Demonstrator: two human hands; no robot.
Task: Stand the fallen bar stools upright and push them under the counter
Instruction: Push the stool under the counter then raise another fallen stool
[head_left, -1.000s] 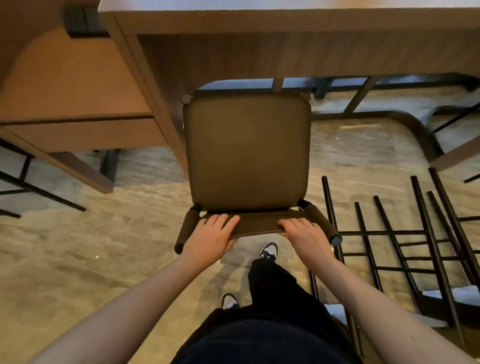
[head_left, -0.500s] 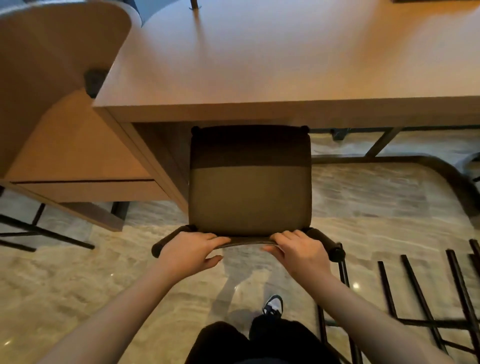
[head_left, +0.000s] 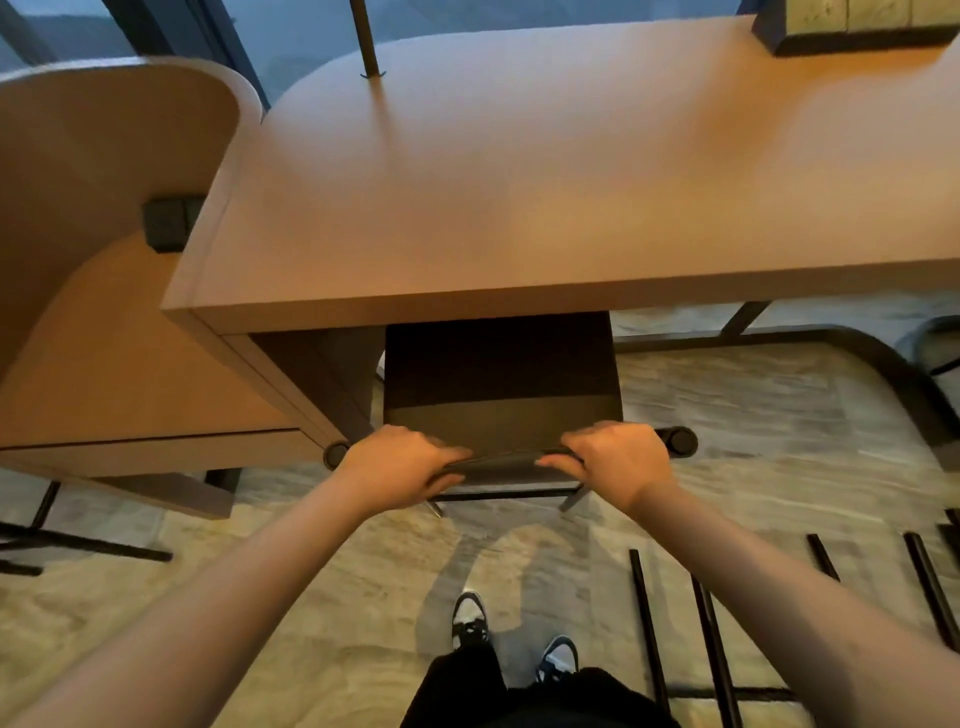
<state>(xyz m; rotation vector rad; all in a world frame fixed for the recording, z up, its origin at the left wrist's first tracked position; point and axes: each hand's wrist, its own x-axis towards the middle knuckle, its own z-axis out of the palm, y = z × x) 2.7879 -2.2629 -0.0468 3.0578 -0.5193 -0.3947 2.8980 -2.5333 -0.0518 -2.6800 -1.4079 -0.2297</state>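
Where the smooth tan wooden worktop (head_left: 519, 182) overhangs the veined stone floor (head_left: 753, 415), an upright stool (head_left: 498, 384) with a square, dark padded seat sits mostly tucked beneath its near edge. Black metal legs of a fallen stool (head_left: 711, 623) lie at near right. Left hand (head_left: 400, 467) and right hand (head_left: 618, 462) both curl tightly around the stool's low dark backrest (head_left: 504, 460).

Marbled stone floor (head_left: 727, 415), dark windows (head_left: 291, 36)
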